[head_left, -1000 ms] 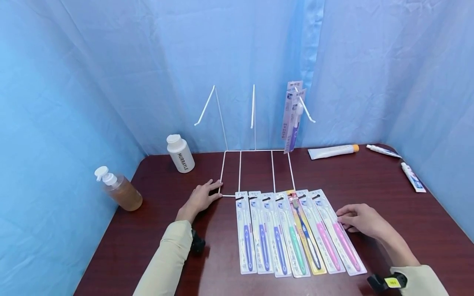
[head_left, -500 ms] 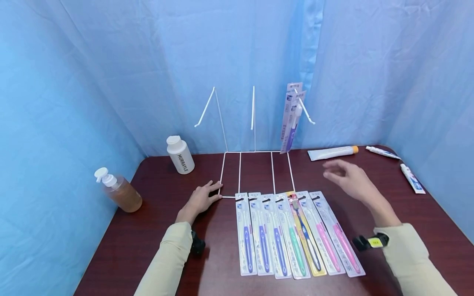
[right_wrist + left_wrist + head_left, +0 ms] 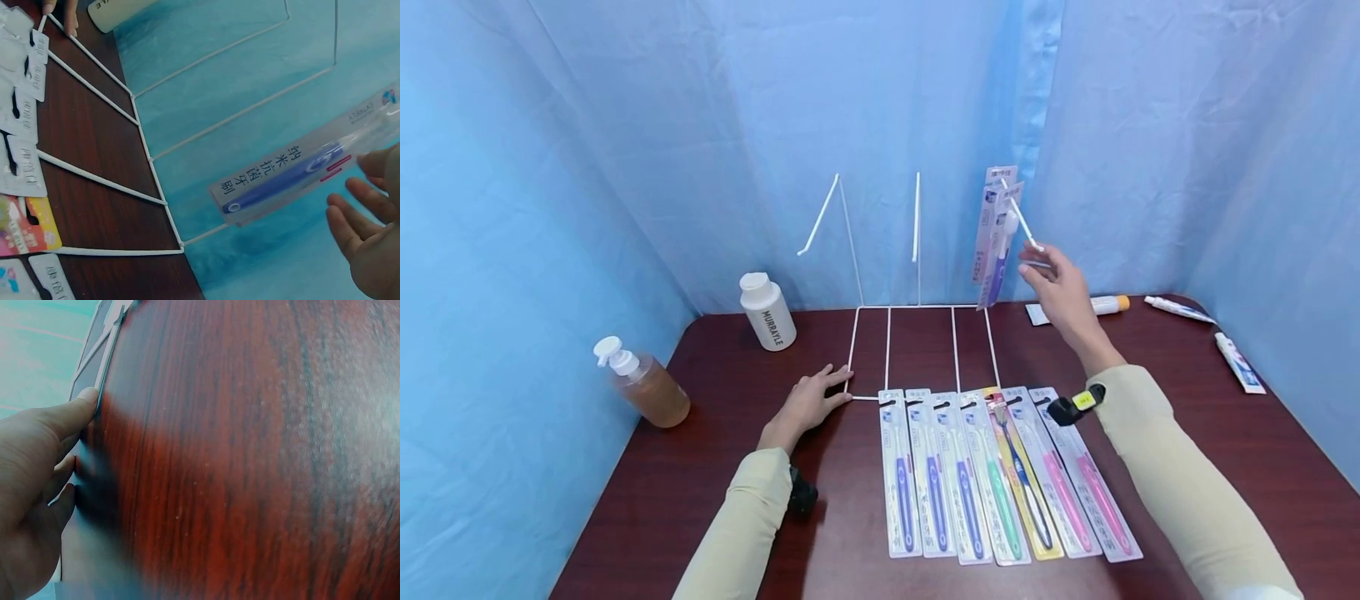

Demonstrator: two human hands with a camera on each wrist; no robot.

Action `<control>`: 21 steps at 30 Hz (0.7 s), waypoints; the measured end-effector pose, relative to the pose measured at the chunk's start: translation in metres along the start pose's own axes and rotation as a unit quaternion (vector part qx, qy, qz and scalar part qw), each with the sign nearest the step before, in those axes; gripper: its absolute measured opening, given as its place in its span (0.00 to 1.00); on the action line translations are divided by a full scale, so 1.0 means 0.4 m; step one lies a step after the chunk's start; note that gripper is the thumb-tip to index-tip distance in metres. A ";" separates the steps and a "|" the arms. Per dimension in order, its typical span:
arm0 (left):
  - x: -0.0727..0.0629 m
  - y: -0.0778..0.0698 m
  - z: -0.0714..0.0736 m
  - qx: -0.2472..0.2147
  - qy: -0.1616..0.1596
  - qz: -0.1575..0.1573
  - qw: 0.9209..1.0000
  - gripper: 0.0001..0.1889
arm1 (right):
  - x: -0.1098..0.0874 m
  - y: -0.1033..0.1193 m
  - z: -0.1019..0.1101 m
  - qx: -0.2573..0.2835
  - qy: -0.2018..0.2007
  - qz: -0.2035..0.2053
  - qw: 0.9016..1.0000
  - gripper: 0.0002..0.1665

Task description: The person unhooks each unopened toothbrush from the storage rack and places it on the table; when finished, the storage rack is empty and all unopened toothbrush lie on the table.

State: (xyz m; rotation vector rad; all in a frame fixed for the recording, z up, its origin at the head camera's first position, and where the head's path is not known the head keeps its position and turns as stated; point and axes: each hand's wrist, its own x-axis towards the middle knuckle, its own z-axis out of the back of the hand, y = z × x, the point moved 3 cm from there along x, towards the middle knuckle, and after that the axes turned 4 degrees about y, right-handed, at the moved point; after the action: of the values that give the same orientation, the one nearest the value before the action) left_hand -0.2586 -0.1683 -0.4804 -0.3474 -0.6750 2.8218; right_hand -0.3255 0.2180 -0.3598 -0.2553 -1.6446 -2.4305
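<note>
My left hand point(image 3: 811, 402) rests at the front left corner of a white wire rack point(image 3: 917, 307), thumb and fingers touching its wires. In the left wrist view, the thumb point(image 3: 78, 412) lies against the wire. My right hand point(image 3: 1060, 287) is raised beside the rack's right hook, fingers loosely bent and apart. Close to its thumb in the right wrist view hangs a packaged purple toothbrush point(image 3: 287, 178). Another toothbrush pack point(image 3: 981, 229) hangs behind it on that hook. Several packaged toothbrushes point(image 3: 1000, 508) with purple, green, blue and pink handles lie in a row before the rack.
A white bottle point(image 3: 767, 312) and an amber pump bottle point(image 3: 651, 392) stand on the left. Toothpaste tubes lie at the back right: one orange-capped tube point(image 3: 1108, 305), two smaller tubes point(image 3: 1238, 362). The rack's left hook point(image 3: 818, 215) and middle hook point(image 3: 916, 218) stick forward. Blue curtains surround the table.
My right hand has risen from beside the rightmost pink toothbrush pack, moving forward and left to the right hook. The left hand stays on the rack corner.
</note>
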 end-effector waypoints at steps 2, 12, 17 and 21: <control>0.000 0.000 0.000 -0.002 0.000 0.002 1.000 0.27 | 0.022 0.002 -0.005 0.027 -0.015 0.006 0.999 0.28; 0.000 -0.004 -0.004 -0.004 0.007 0.005 1.000 0.27 | 0.066 0.021 -0.021 0.175 -0.072 0.060 0.980 0.10; 0.002 -0.006 -0.001 -0.005 0.007 0.003 1.000 0.27 | 0.036 0.035 -0.021 0.171 -0.055 0.064 0.982 0.05; 0.002 -0.006 0.000 -0.005 0.008 0.001 1.000 0.28 | -0.006 0.045 -0.017 0.132 -0.046 0.072 0.987 0.08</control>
State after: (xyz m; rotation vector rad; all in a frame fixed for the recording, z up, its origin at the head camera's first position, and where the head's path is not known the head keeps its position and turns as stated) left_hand -0.2590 -0.1658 -0.4793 -0.3728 -0.6855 2.8163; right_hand -0.3188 0.2055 -0.3468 -0.4344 -1.8921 -2.0964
